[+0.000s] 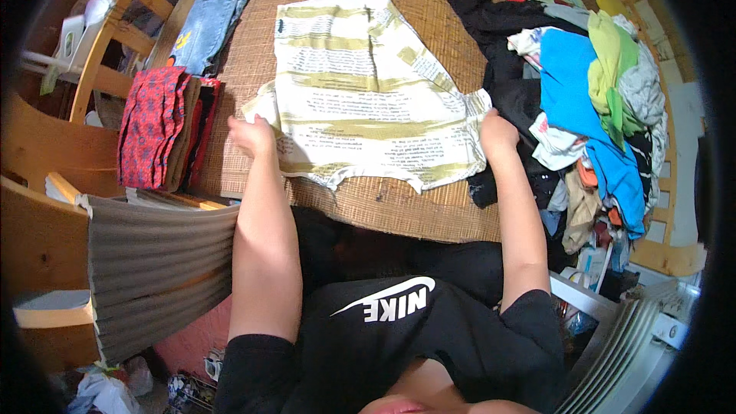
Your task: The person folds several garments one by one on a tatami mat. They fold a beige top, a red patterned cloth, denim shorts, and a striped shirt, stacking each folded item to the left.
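A white short-sleeved shirt with olive stripes and printed writing (pixel 345 92) lies spread on a woven mat (pixel 368 207), its neckline towards me and its left part in lengthwise creases. My left hand (pixel 253 133) is at the sleeve on the shirt's left side, palm partly turned up; whether the fingers pinch the cloth is unclear. On the other side, my right hand (pixel 498 133) grips the right sleeve by its edge, the fingertips partly hidden. One side of the shirt's far part slants inward, away from the right sleeve.
Folded red patterned cloth (pixel 152 126) stands with other folded fabrics at the left, beside folded blue jeans (pixel 208 26). A heap of mixed clothes (pixel 575 75) fills the right side, with black garments (pixel 509 69) nearest the shirt. A wooden bed rail (pixel 109 46) borders the mat.
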